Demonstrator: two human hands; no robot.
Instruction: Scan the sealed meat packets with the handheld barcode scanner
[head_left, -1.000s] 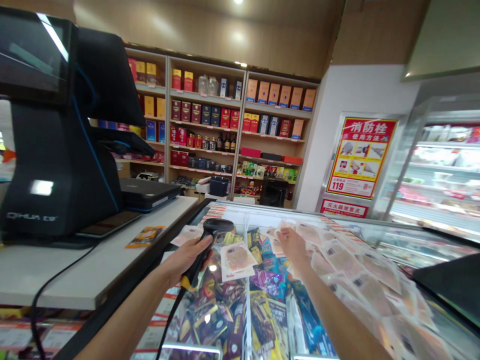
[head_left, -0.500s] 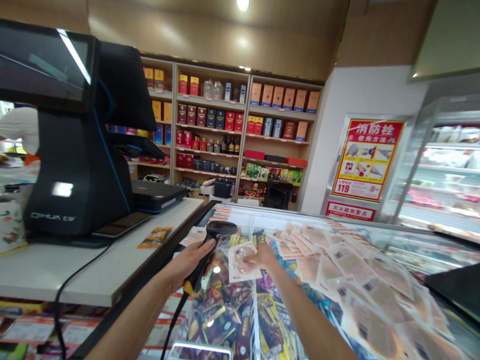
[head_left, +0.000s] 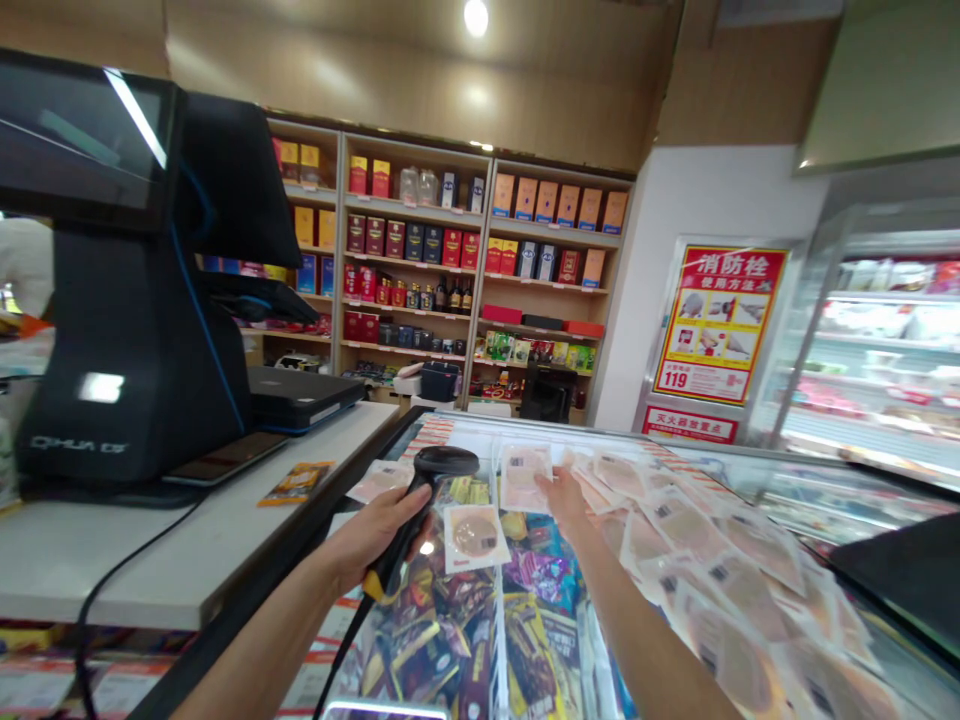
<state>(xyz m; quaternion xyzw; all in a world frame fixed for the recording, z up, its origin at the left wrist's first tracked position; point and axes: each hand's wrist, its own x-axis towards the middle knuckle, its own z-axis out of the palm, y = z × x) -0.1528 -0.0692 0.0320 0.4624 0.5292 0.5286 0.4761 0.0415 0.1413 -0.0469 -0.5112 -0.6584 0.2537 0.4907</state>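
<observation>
My left hand [head_left: 386, 535] is wrapped round the handle of a black corded barcode scanner [head_left: 442, 462], its head pointing right over the glass. My right hand [head_left: 564, 497] grips the right edge of a flat, clear square packet [head_left: 525, 475] with a barcode label. Just in front of the scanner, another square packet [head_left: 476, 538] with a round pale content lies flat on the freezer's glass lid. To the right of my right hand spreads a loose pile of similar packets [head_left: 697, 545]. One more packet [head_left: 382, 480] rests left of the scanner head.
Under the glass lie colourful wrapped ice creams [head_left: 435, 640]. On the left, a white counter [head_left: 165, 560] bears a black cash register [head_left: 135, 350], a phone [head_left: 225, 458] and an orange snack packet [head_left: 296, 483]. Shelves of boxes [head_left: 442, 250] stand behind.
My right hand has let go of one packet, which now lies on the glass, and has moved away and right to hold another. The scanner stays in my left hand.
</observation>
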